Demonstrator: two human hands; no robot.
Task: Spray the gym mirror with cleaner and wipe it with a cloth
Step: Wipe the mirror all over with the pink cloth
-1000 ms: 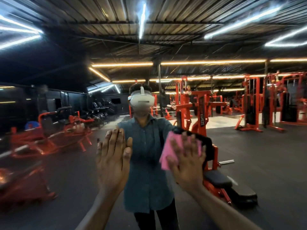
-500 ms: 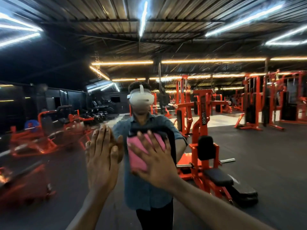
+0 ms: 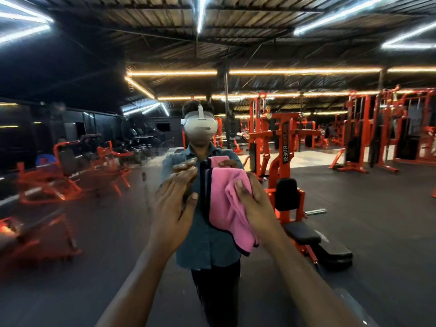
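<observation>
The gym mirror (image 3: 354, 220) fills the whole view and reflects me and the gym behind me. My right hand (image 3: 256, 206) grips a pink cloth (image 3: 226, 208) with a dark edge, bunched under the thumb, its lower part hanging loose in front of the glass. My left hand (image 3: 174, 208) is just left of the cloth, fingers straight and together, fingertips at the glass where they meet their reflection. No spray bottle is in view.
Faint streaks (image 3: 146, 185) show on the glass left of my left hand. The reflection shows orange weight machines (image 3: 283, 161), a bench (image 3: 313, 239) and dark rubber floor behind me.
My right hand slid the cloth leftward across the glass with a flat palm; now it grips the bunched cloth, which hangs down. My left hand has shifted right and closer to the cloth.
</observation>
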